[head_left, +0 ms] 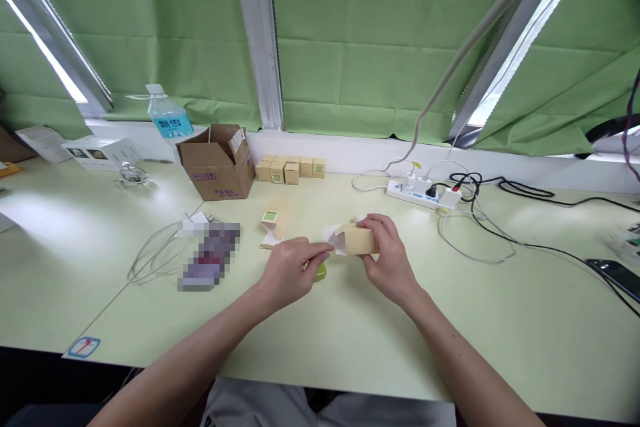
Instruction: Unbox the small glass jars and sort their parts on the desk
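Observation:
My right hand (393,257) grips a small tan cardboard box (361,240) lying on its side, with the thumb below and the fingers over the top. The box's open end faces left, its white-lined flap (332,235) sticking out. At that end, my left hand (295,273) has its thumb and index finger pinched together at the flap's lower edge; the other fingers are curled. A green round object (321,272) shows partly beneath my left hand, the rest hidden. Just beyond that hand, another small tan box (271,223) stands open with a green label.
Several small tan boxes (291,172) line the back wall beside an opened brown carton (220,167) and a water bottle (169,117). A power strip (423,193) with cables sits back right. A blurred purple item (210,257) and white cable lie left; a phone (616,277) lies far right.

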Demonstrator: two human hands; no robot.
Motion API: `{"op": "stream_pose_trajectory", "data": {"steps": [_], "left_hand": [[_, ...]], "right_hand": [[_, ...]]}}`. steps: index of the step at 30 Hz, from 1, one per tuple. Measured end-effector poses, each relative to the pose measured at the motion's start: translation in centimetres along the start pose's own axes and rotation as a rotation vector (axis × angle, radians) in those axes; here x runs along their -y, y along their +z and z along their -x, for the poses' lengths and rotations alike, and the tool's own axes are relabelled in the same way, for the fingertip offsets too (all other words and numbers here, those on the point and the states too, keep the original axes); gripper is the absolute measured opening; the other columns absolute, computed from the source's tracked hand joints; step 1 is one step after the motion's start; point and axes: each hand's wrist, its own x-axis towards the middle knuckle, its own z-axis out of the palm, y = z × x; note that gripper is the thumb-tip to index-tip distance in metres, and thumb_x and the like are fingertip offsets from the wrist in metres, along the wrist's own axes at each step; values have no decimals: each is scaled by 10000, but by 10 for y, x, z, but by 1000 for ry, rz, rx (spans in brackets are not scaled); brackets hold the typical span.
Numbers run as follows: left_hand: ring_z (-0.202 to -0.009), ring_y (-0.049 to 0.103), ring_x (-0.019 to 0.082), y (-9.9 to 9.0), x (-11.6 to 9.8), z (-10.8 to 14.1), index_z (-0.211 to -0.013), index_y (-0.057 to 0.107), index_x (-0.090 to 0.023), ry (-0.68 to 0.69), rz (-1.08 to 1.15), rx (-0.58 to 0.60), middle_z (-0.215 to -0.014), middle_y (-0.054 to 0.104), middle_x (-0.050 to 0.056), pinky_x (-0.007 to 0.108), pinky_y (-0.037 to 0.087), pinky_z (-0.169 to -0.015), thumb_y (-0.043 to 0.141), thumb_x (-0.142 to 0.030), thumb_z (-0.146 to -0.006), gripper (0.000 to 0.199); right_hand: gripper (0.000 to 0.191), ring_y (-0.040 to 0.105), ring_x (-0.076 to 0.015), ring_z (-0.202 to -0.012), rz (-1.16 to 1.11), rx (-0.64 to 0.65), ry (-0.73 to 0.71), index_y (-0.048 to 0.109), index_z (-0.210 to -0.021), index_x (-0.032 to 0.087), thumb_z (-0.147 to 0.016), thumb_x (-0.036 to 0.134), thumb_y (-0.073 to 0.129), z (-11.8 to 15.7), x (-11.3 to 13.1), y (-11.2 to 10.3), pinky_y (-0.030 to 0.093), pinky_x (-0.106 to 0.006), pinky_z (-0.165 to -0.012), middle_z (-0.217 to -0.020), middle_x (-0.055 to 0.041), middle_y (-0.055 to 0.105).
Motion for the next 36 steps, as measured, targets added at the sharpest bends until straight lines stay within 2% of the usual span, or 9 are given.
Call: {"op": "stream_pose_trajectory", "data": {"steps": [4,9,14,18,22,25,30,33,36], "left_hand": [[-556,547,132,12,-5,-3,-1058,835,-219,-275,122,125,-681,700,14,259,352,-554,540,-362,-1031,328],[-382,342,91,14,-8,-12,-1195,777,-138,-576,539,154,-467,418,-79,233,257,-426,620,-496,-953,459],[-321,282,74,12,-9,-19,-1058,753,-83,-645,702,196,-373,395,-93,225,226,-394,715,-620,-836,582],[-323,278,68,10,-4,-22,-967,706,-121,-688,679,86,-386,421,-94,223,211,-402,755,-636,-776,551],[-366,314,86,-1,10,-23,-955,700,-160,-574,523,-21,-424,414,-92,235,234,-439,680,-570,-861,421],[-450,400,108,-14,22,-23,-943,724,-187,-417,214,-40,-501,495,-53,251,273,-513,602,-431,-950,273],[-639,621,185,-22,31,-22,-1010,764,-224,-237,-348,162,-739,738,50,291,299,-609,465,-297,-1024,308],[-642,632,216,-12,27,-16,-992,746,-215,-108,-484,293,-705,714,74,302,261,-589,484,-213,-981,262],[-601,591,221,4,17,-6,-925,693,-202,64,-523,360,-641,647,69,305,262,-576,530,-55,-832,239]], "right_hand": [[645,506,-346,-1324,134,31,-207,520,-1357,267,-796,-51,491,-17,25,-8,546,-563,-1033,-1342,-144,533],[677,518,-352,-1296,189,79,-247,503,-1384,260,-794,-70,467,-24,36,-9,576,-550,-983,-1315,-152,535],[643,526,-344,-1296,151,102,-197,506,-1395,259,-821,-32,513,-21,28,-3,572,-536,-1001,-1342,-149,545],[532,556,-330,-1283,72,113,-70,519,-1343,275,-860,64,593,-19,18,-3,571,-503,-984,-1351,-131,556],[469,608,-307,-1196,37,53,83,523,-1282,285,-856,195,699,-14,-1,-9,550,-482,-976,-1298,-97,599],[454,616,-302,-1162,52,-2,210,544,-1246,283,-840,297,746,-8,-15,-15,530,-478,-967,-1265,-79,636],[488,601,-316,-1142,71,-116,321,577,-1241,267,-815,405,771,-4,-24,-21,518,-464,-915,-1264,-100,655],[499,598,-315,-1111,64,-158,331,588,-1224,261,-795,417,790,-5,-24,-22,516,-459,-883,-1233,-96,663],[513,597,-314,-1109,38,-175,349,593,-1222,261,-780,411,805,-5,-25,-22,517,-462,-881,-1232,-93,665]]}}
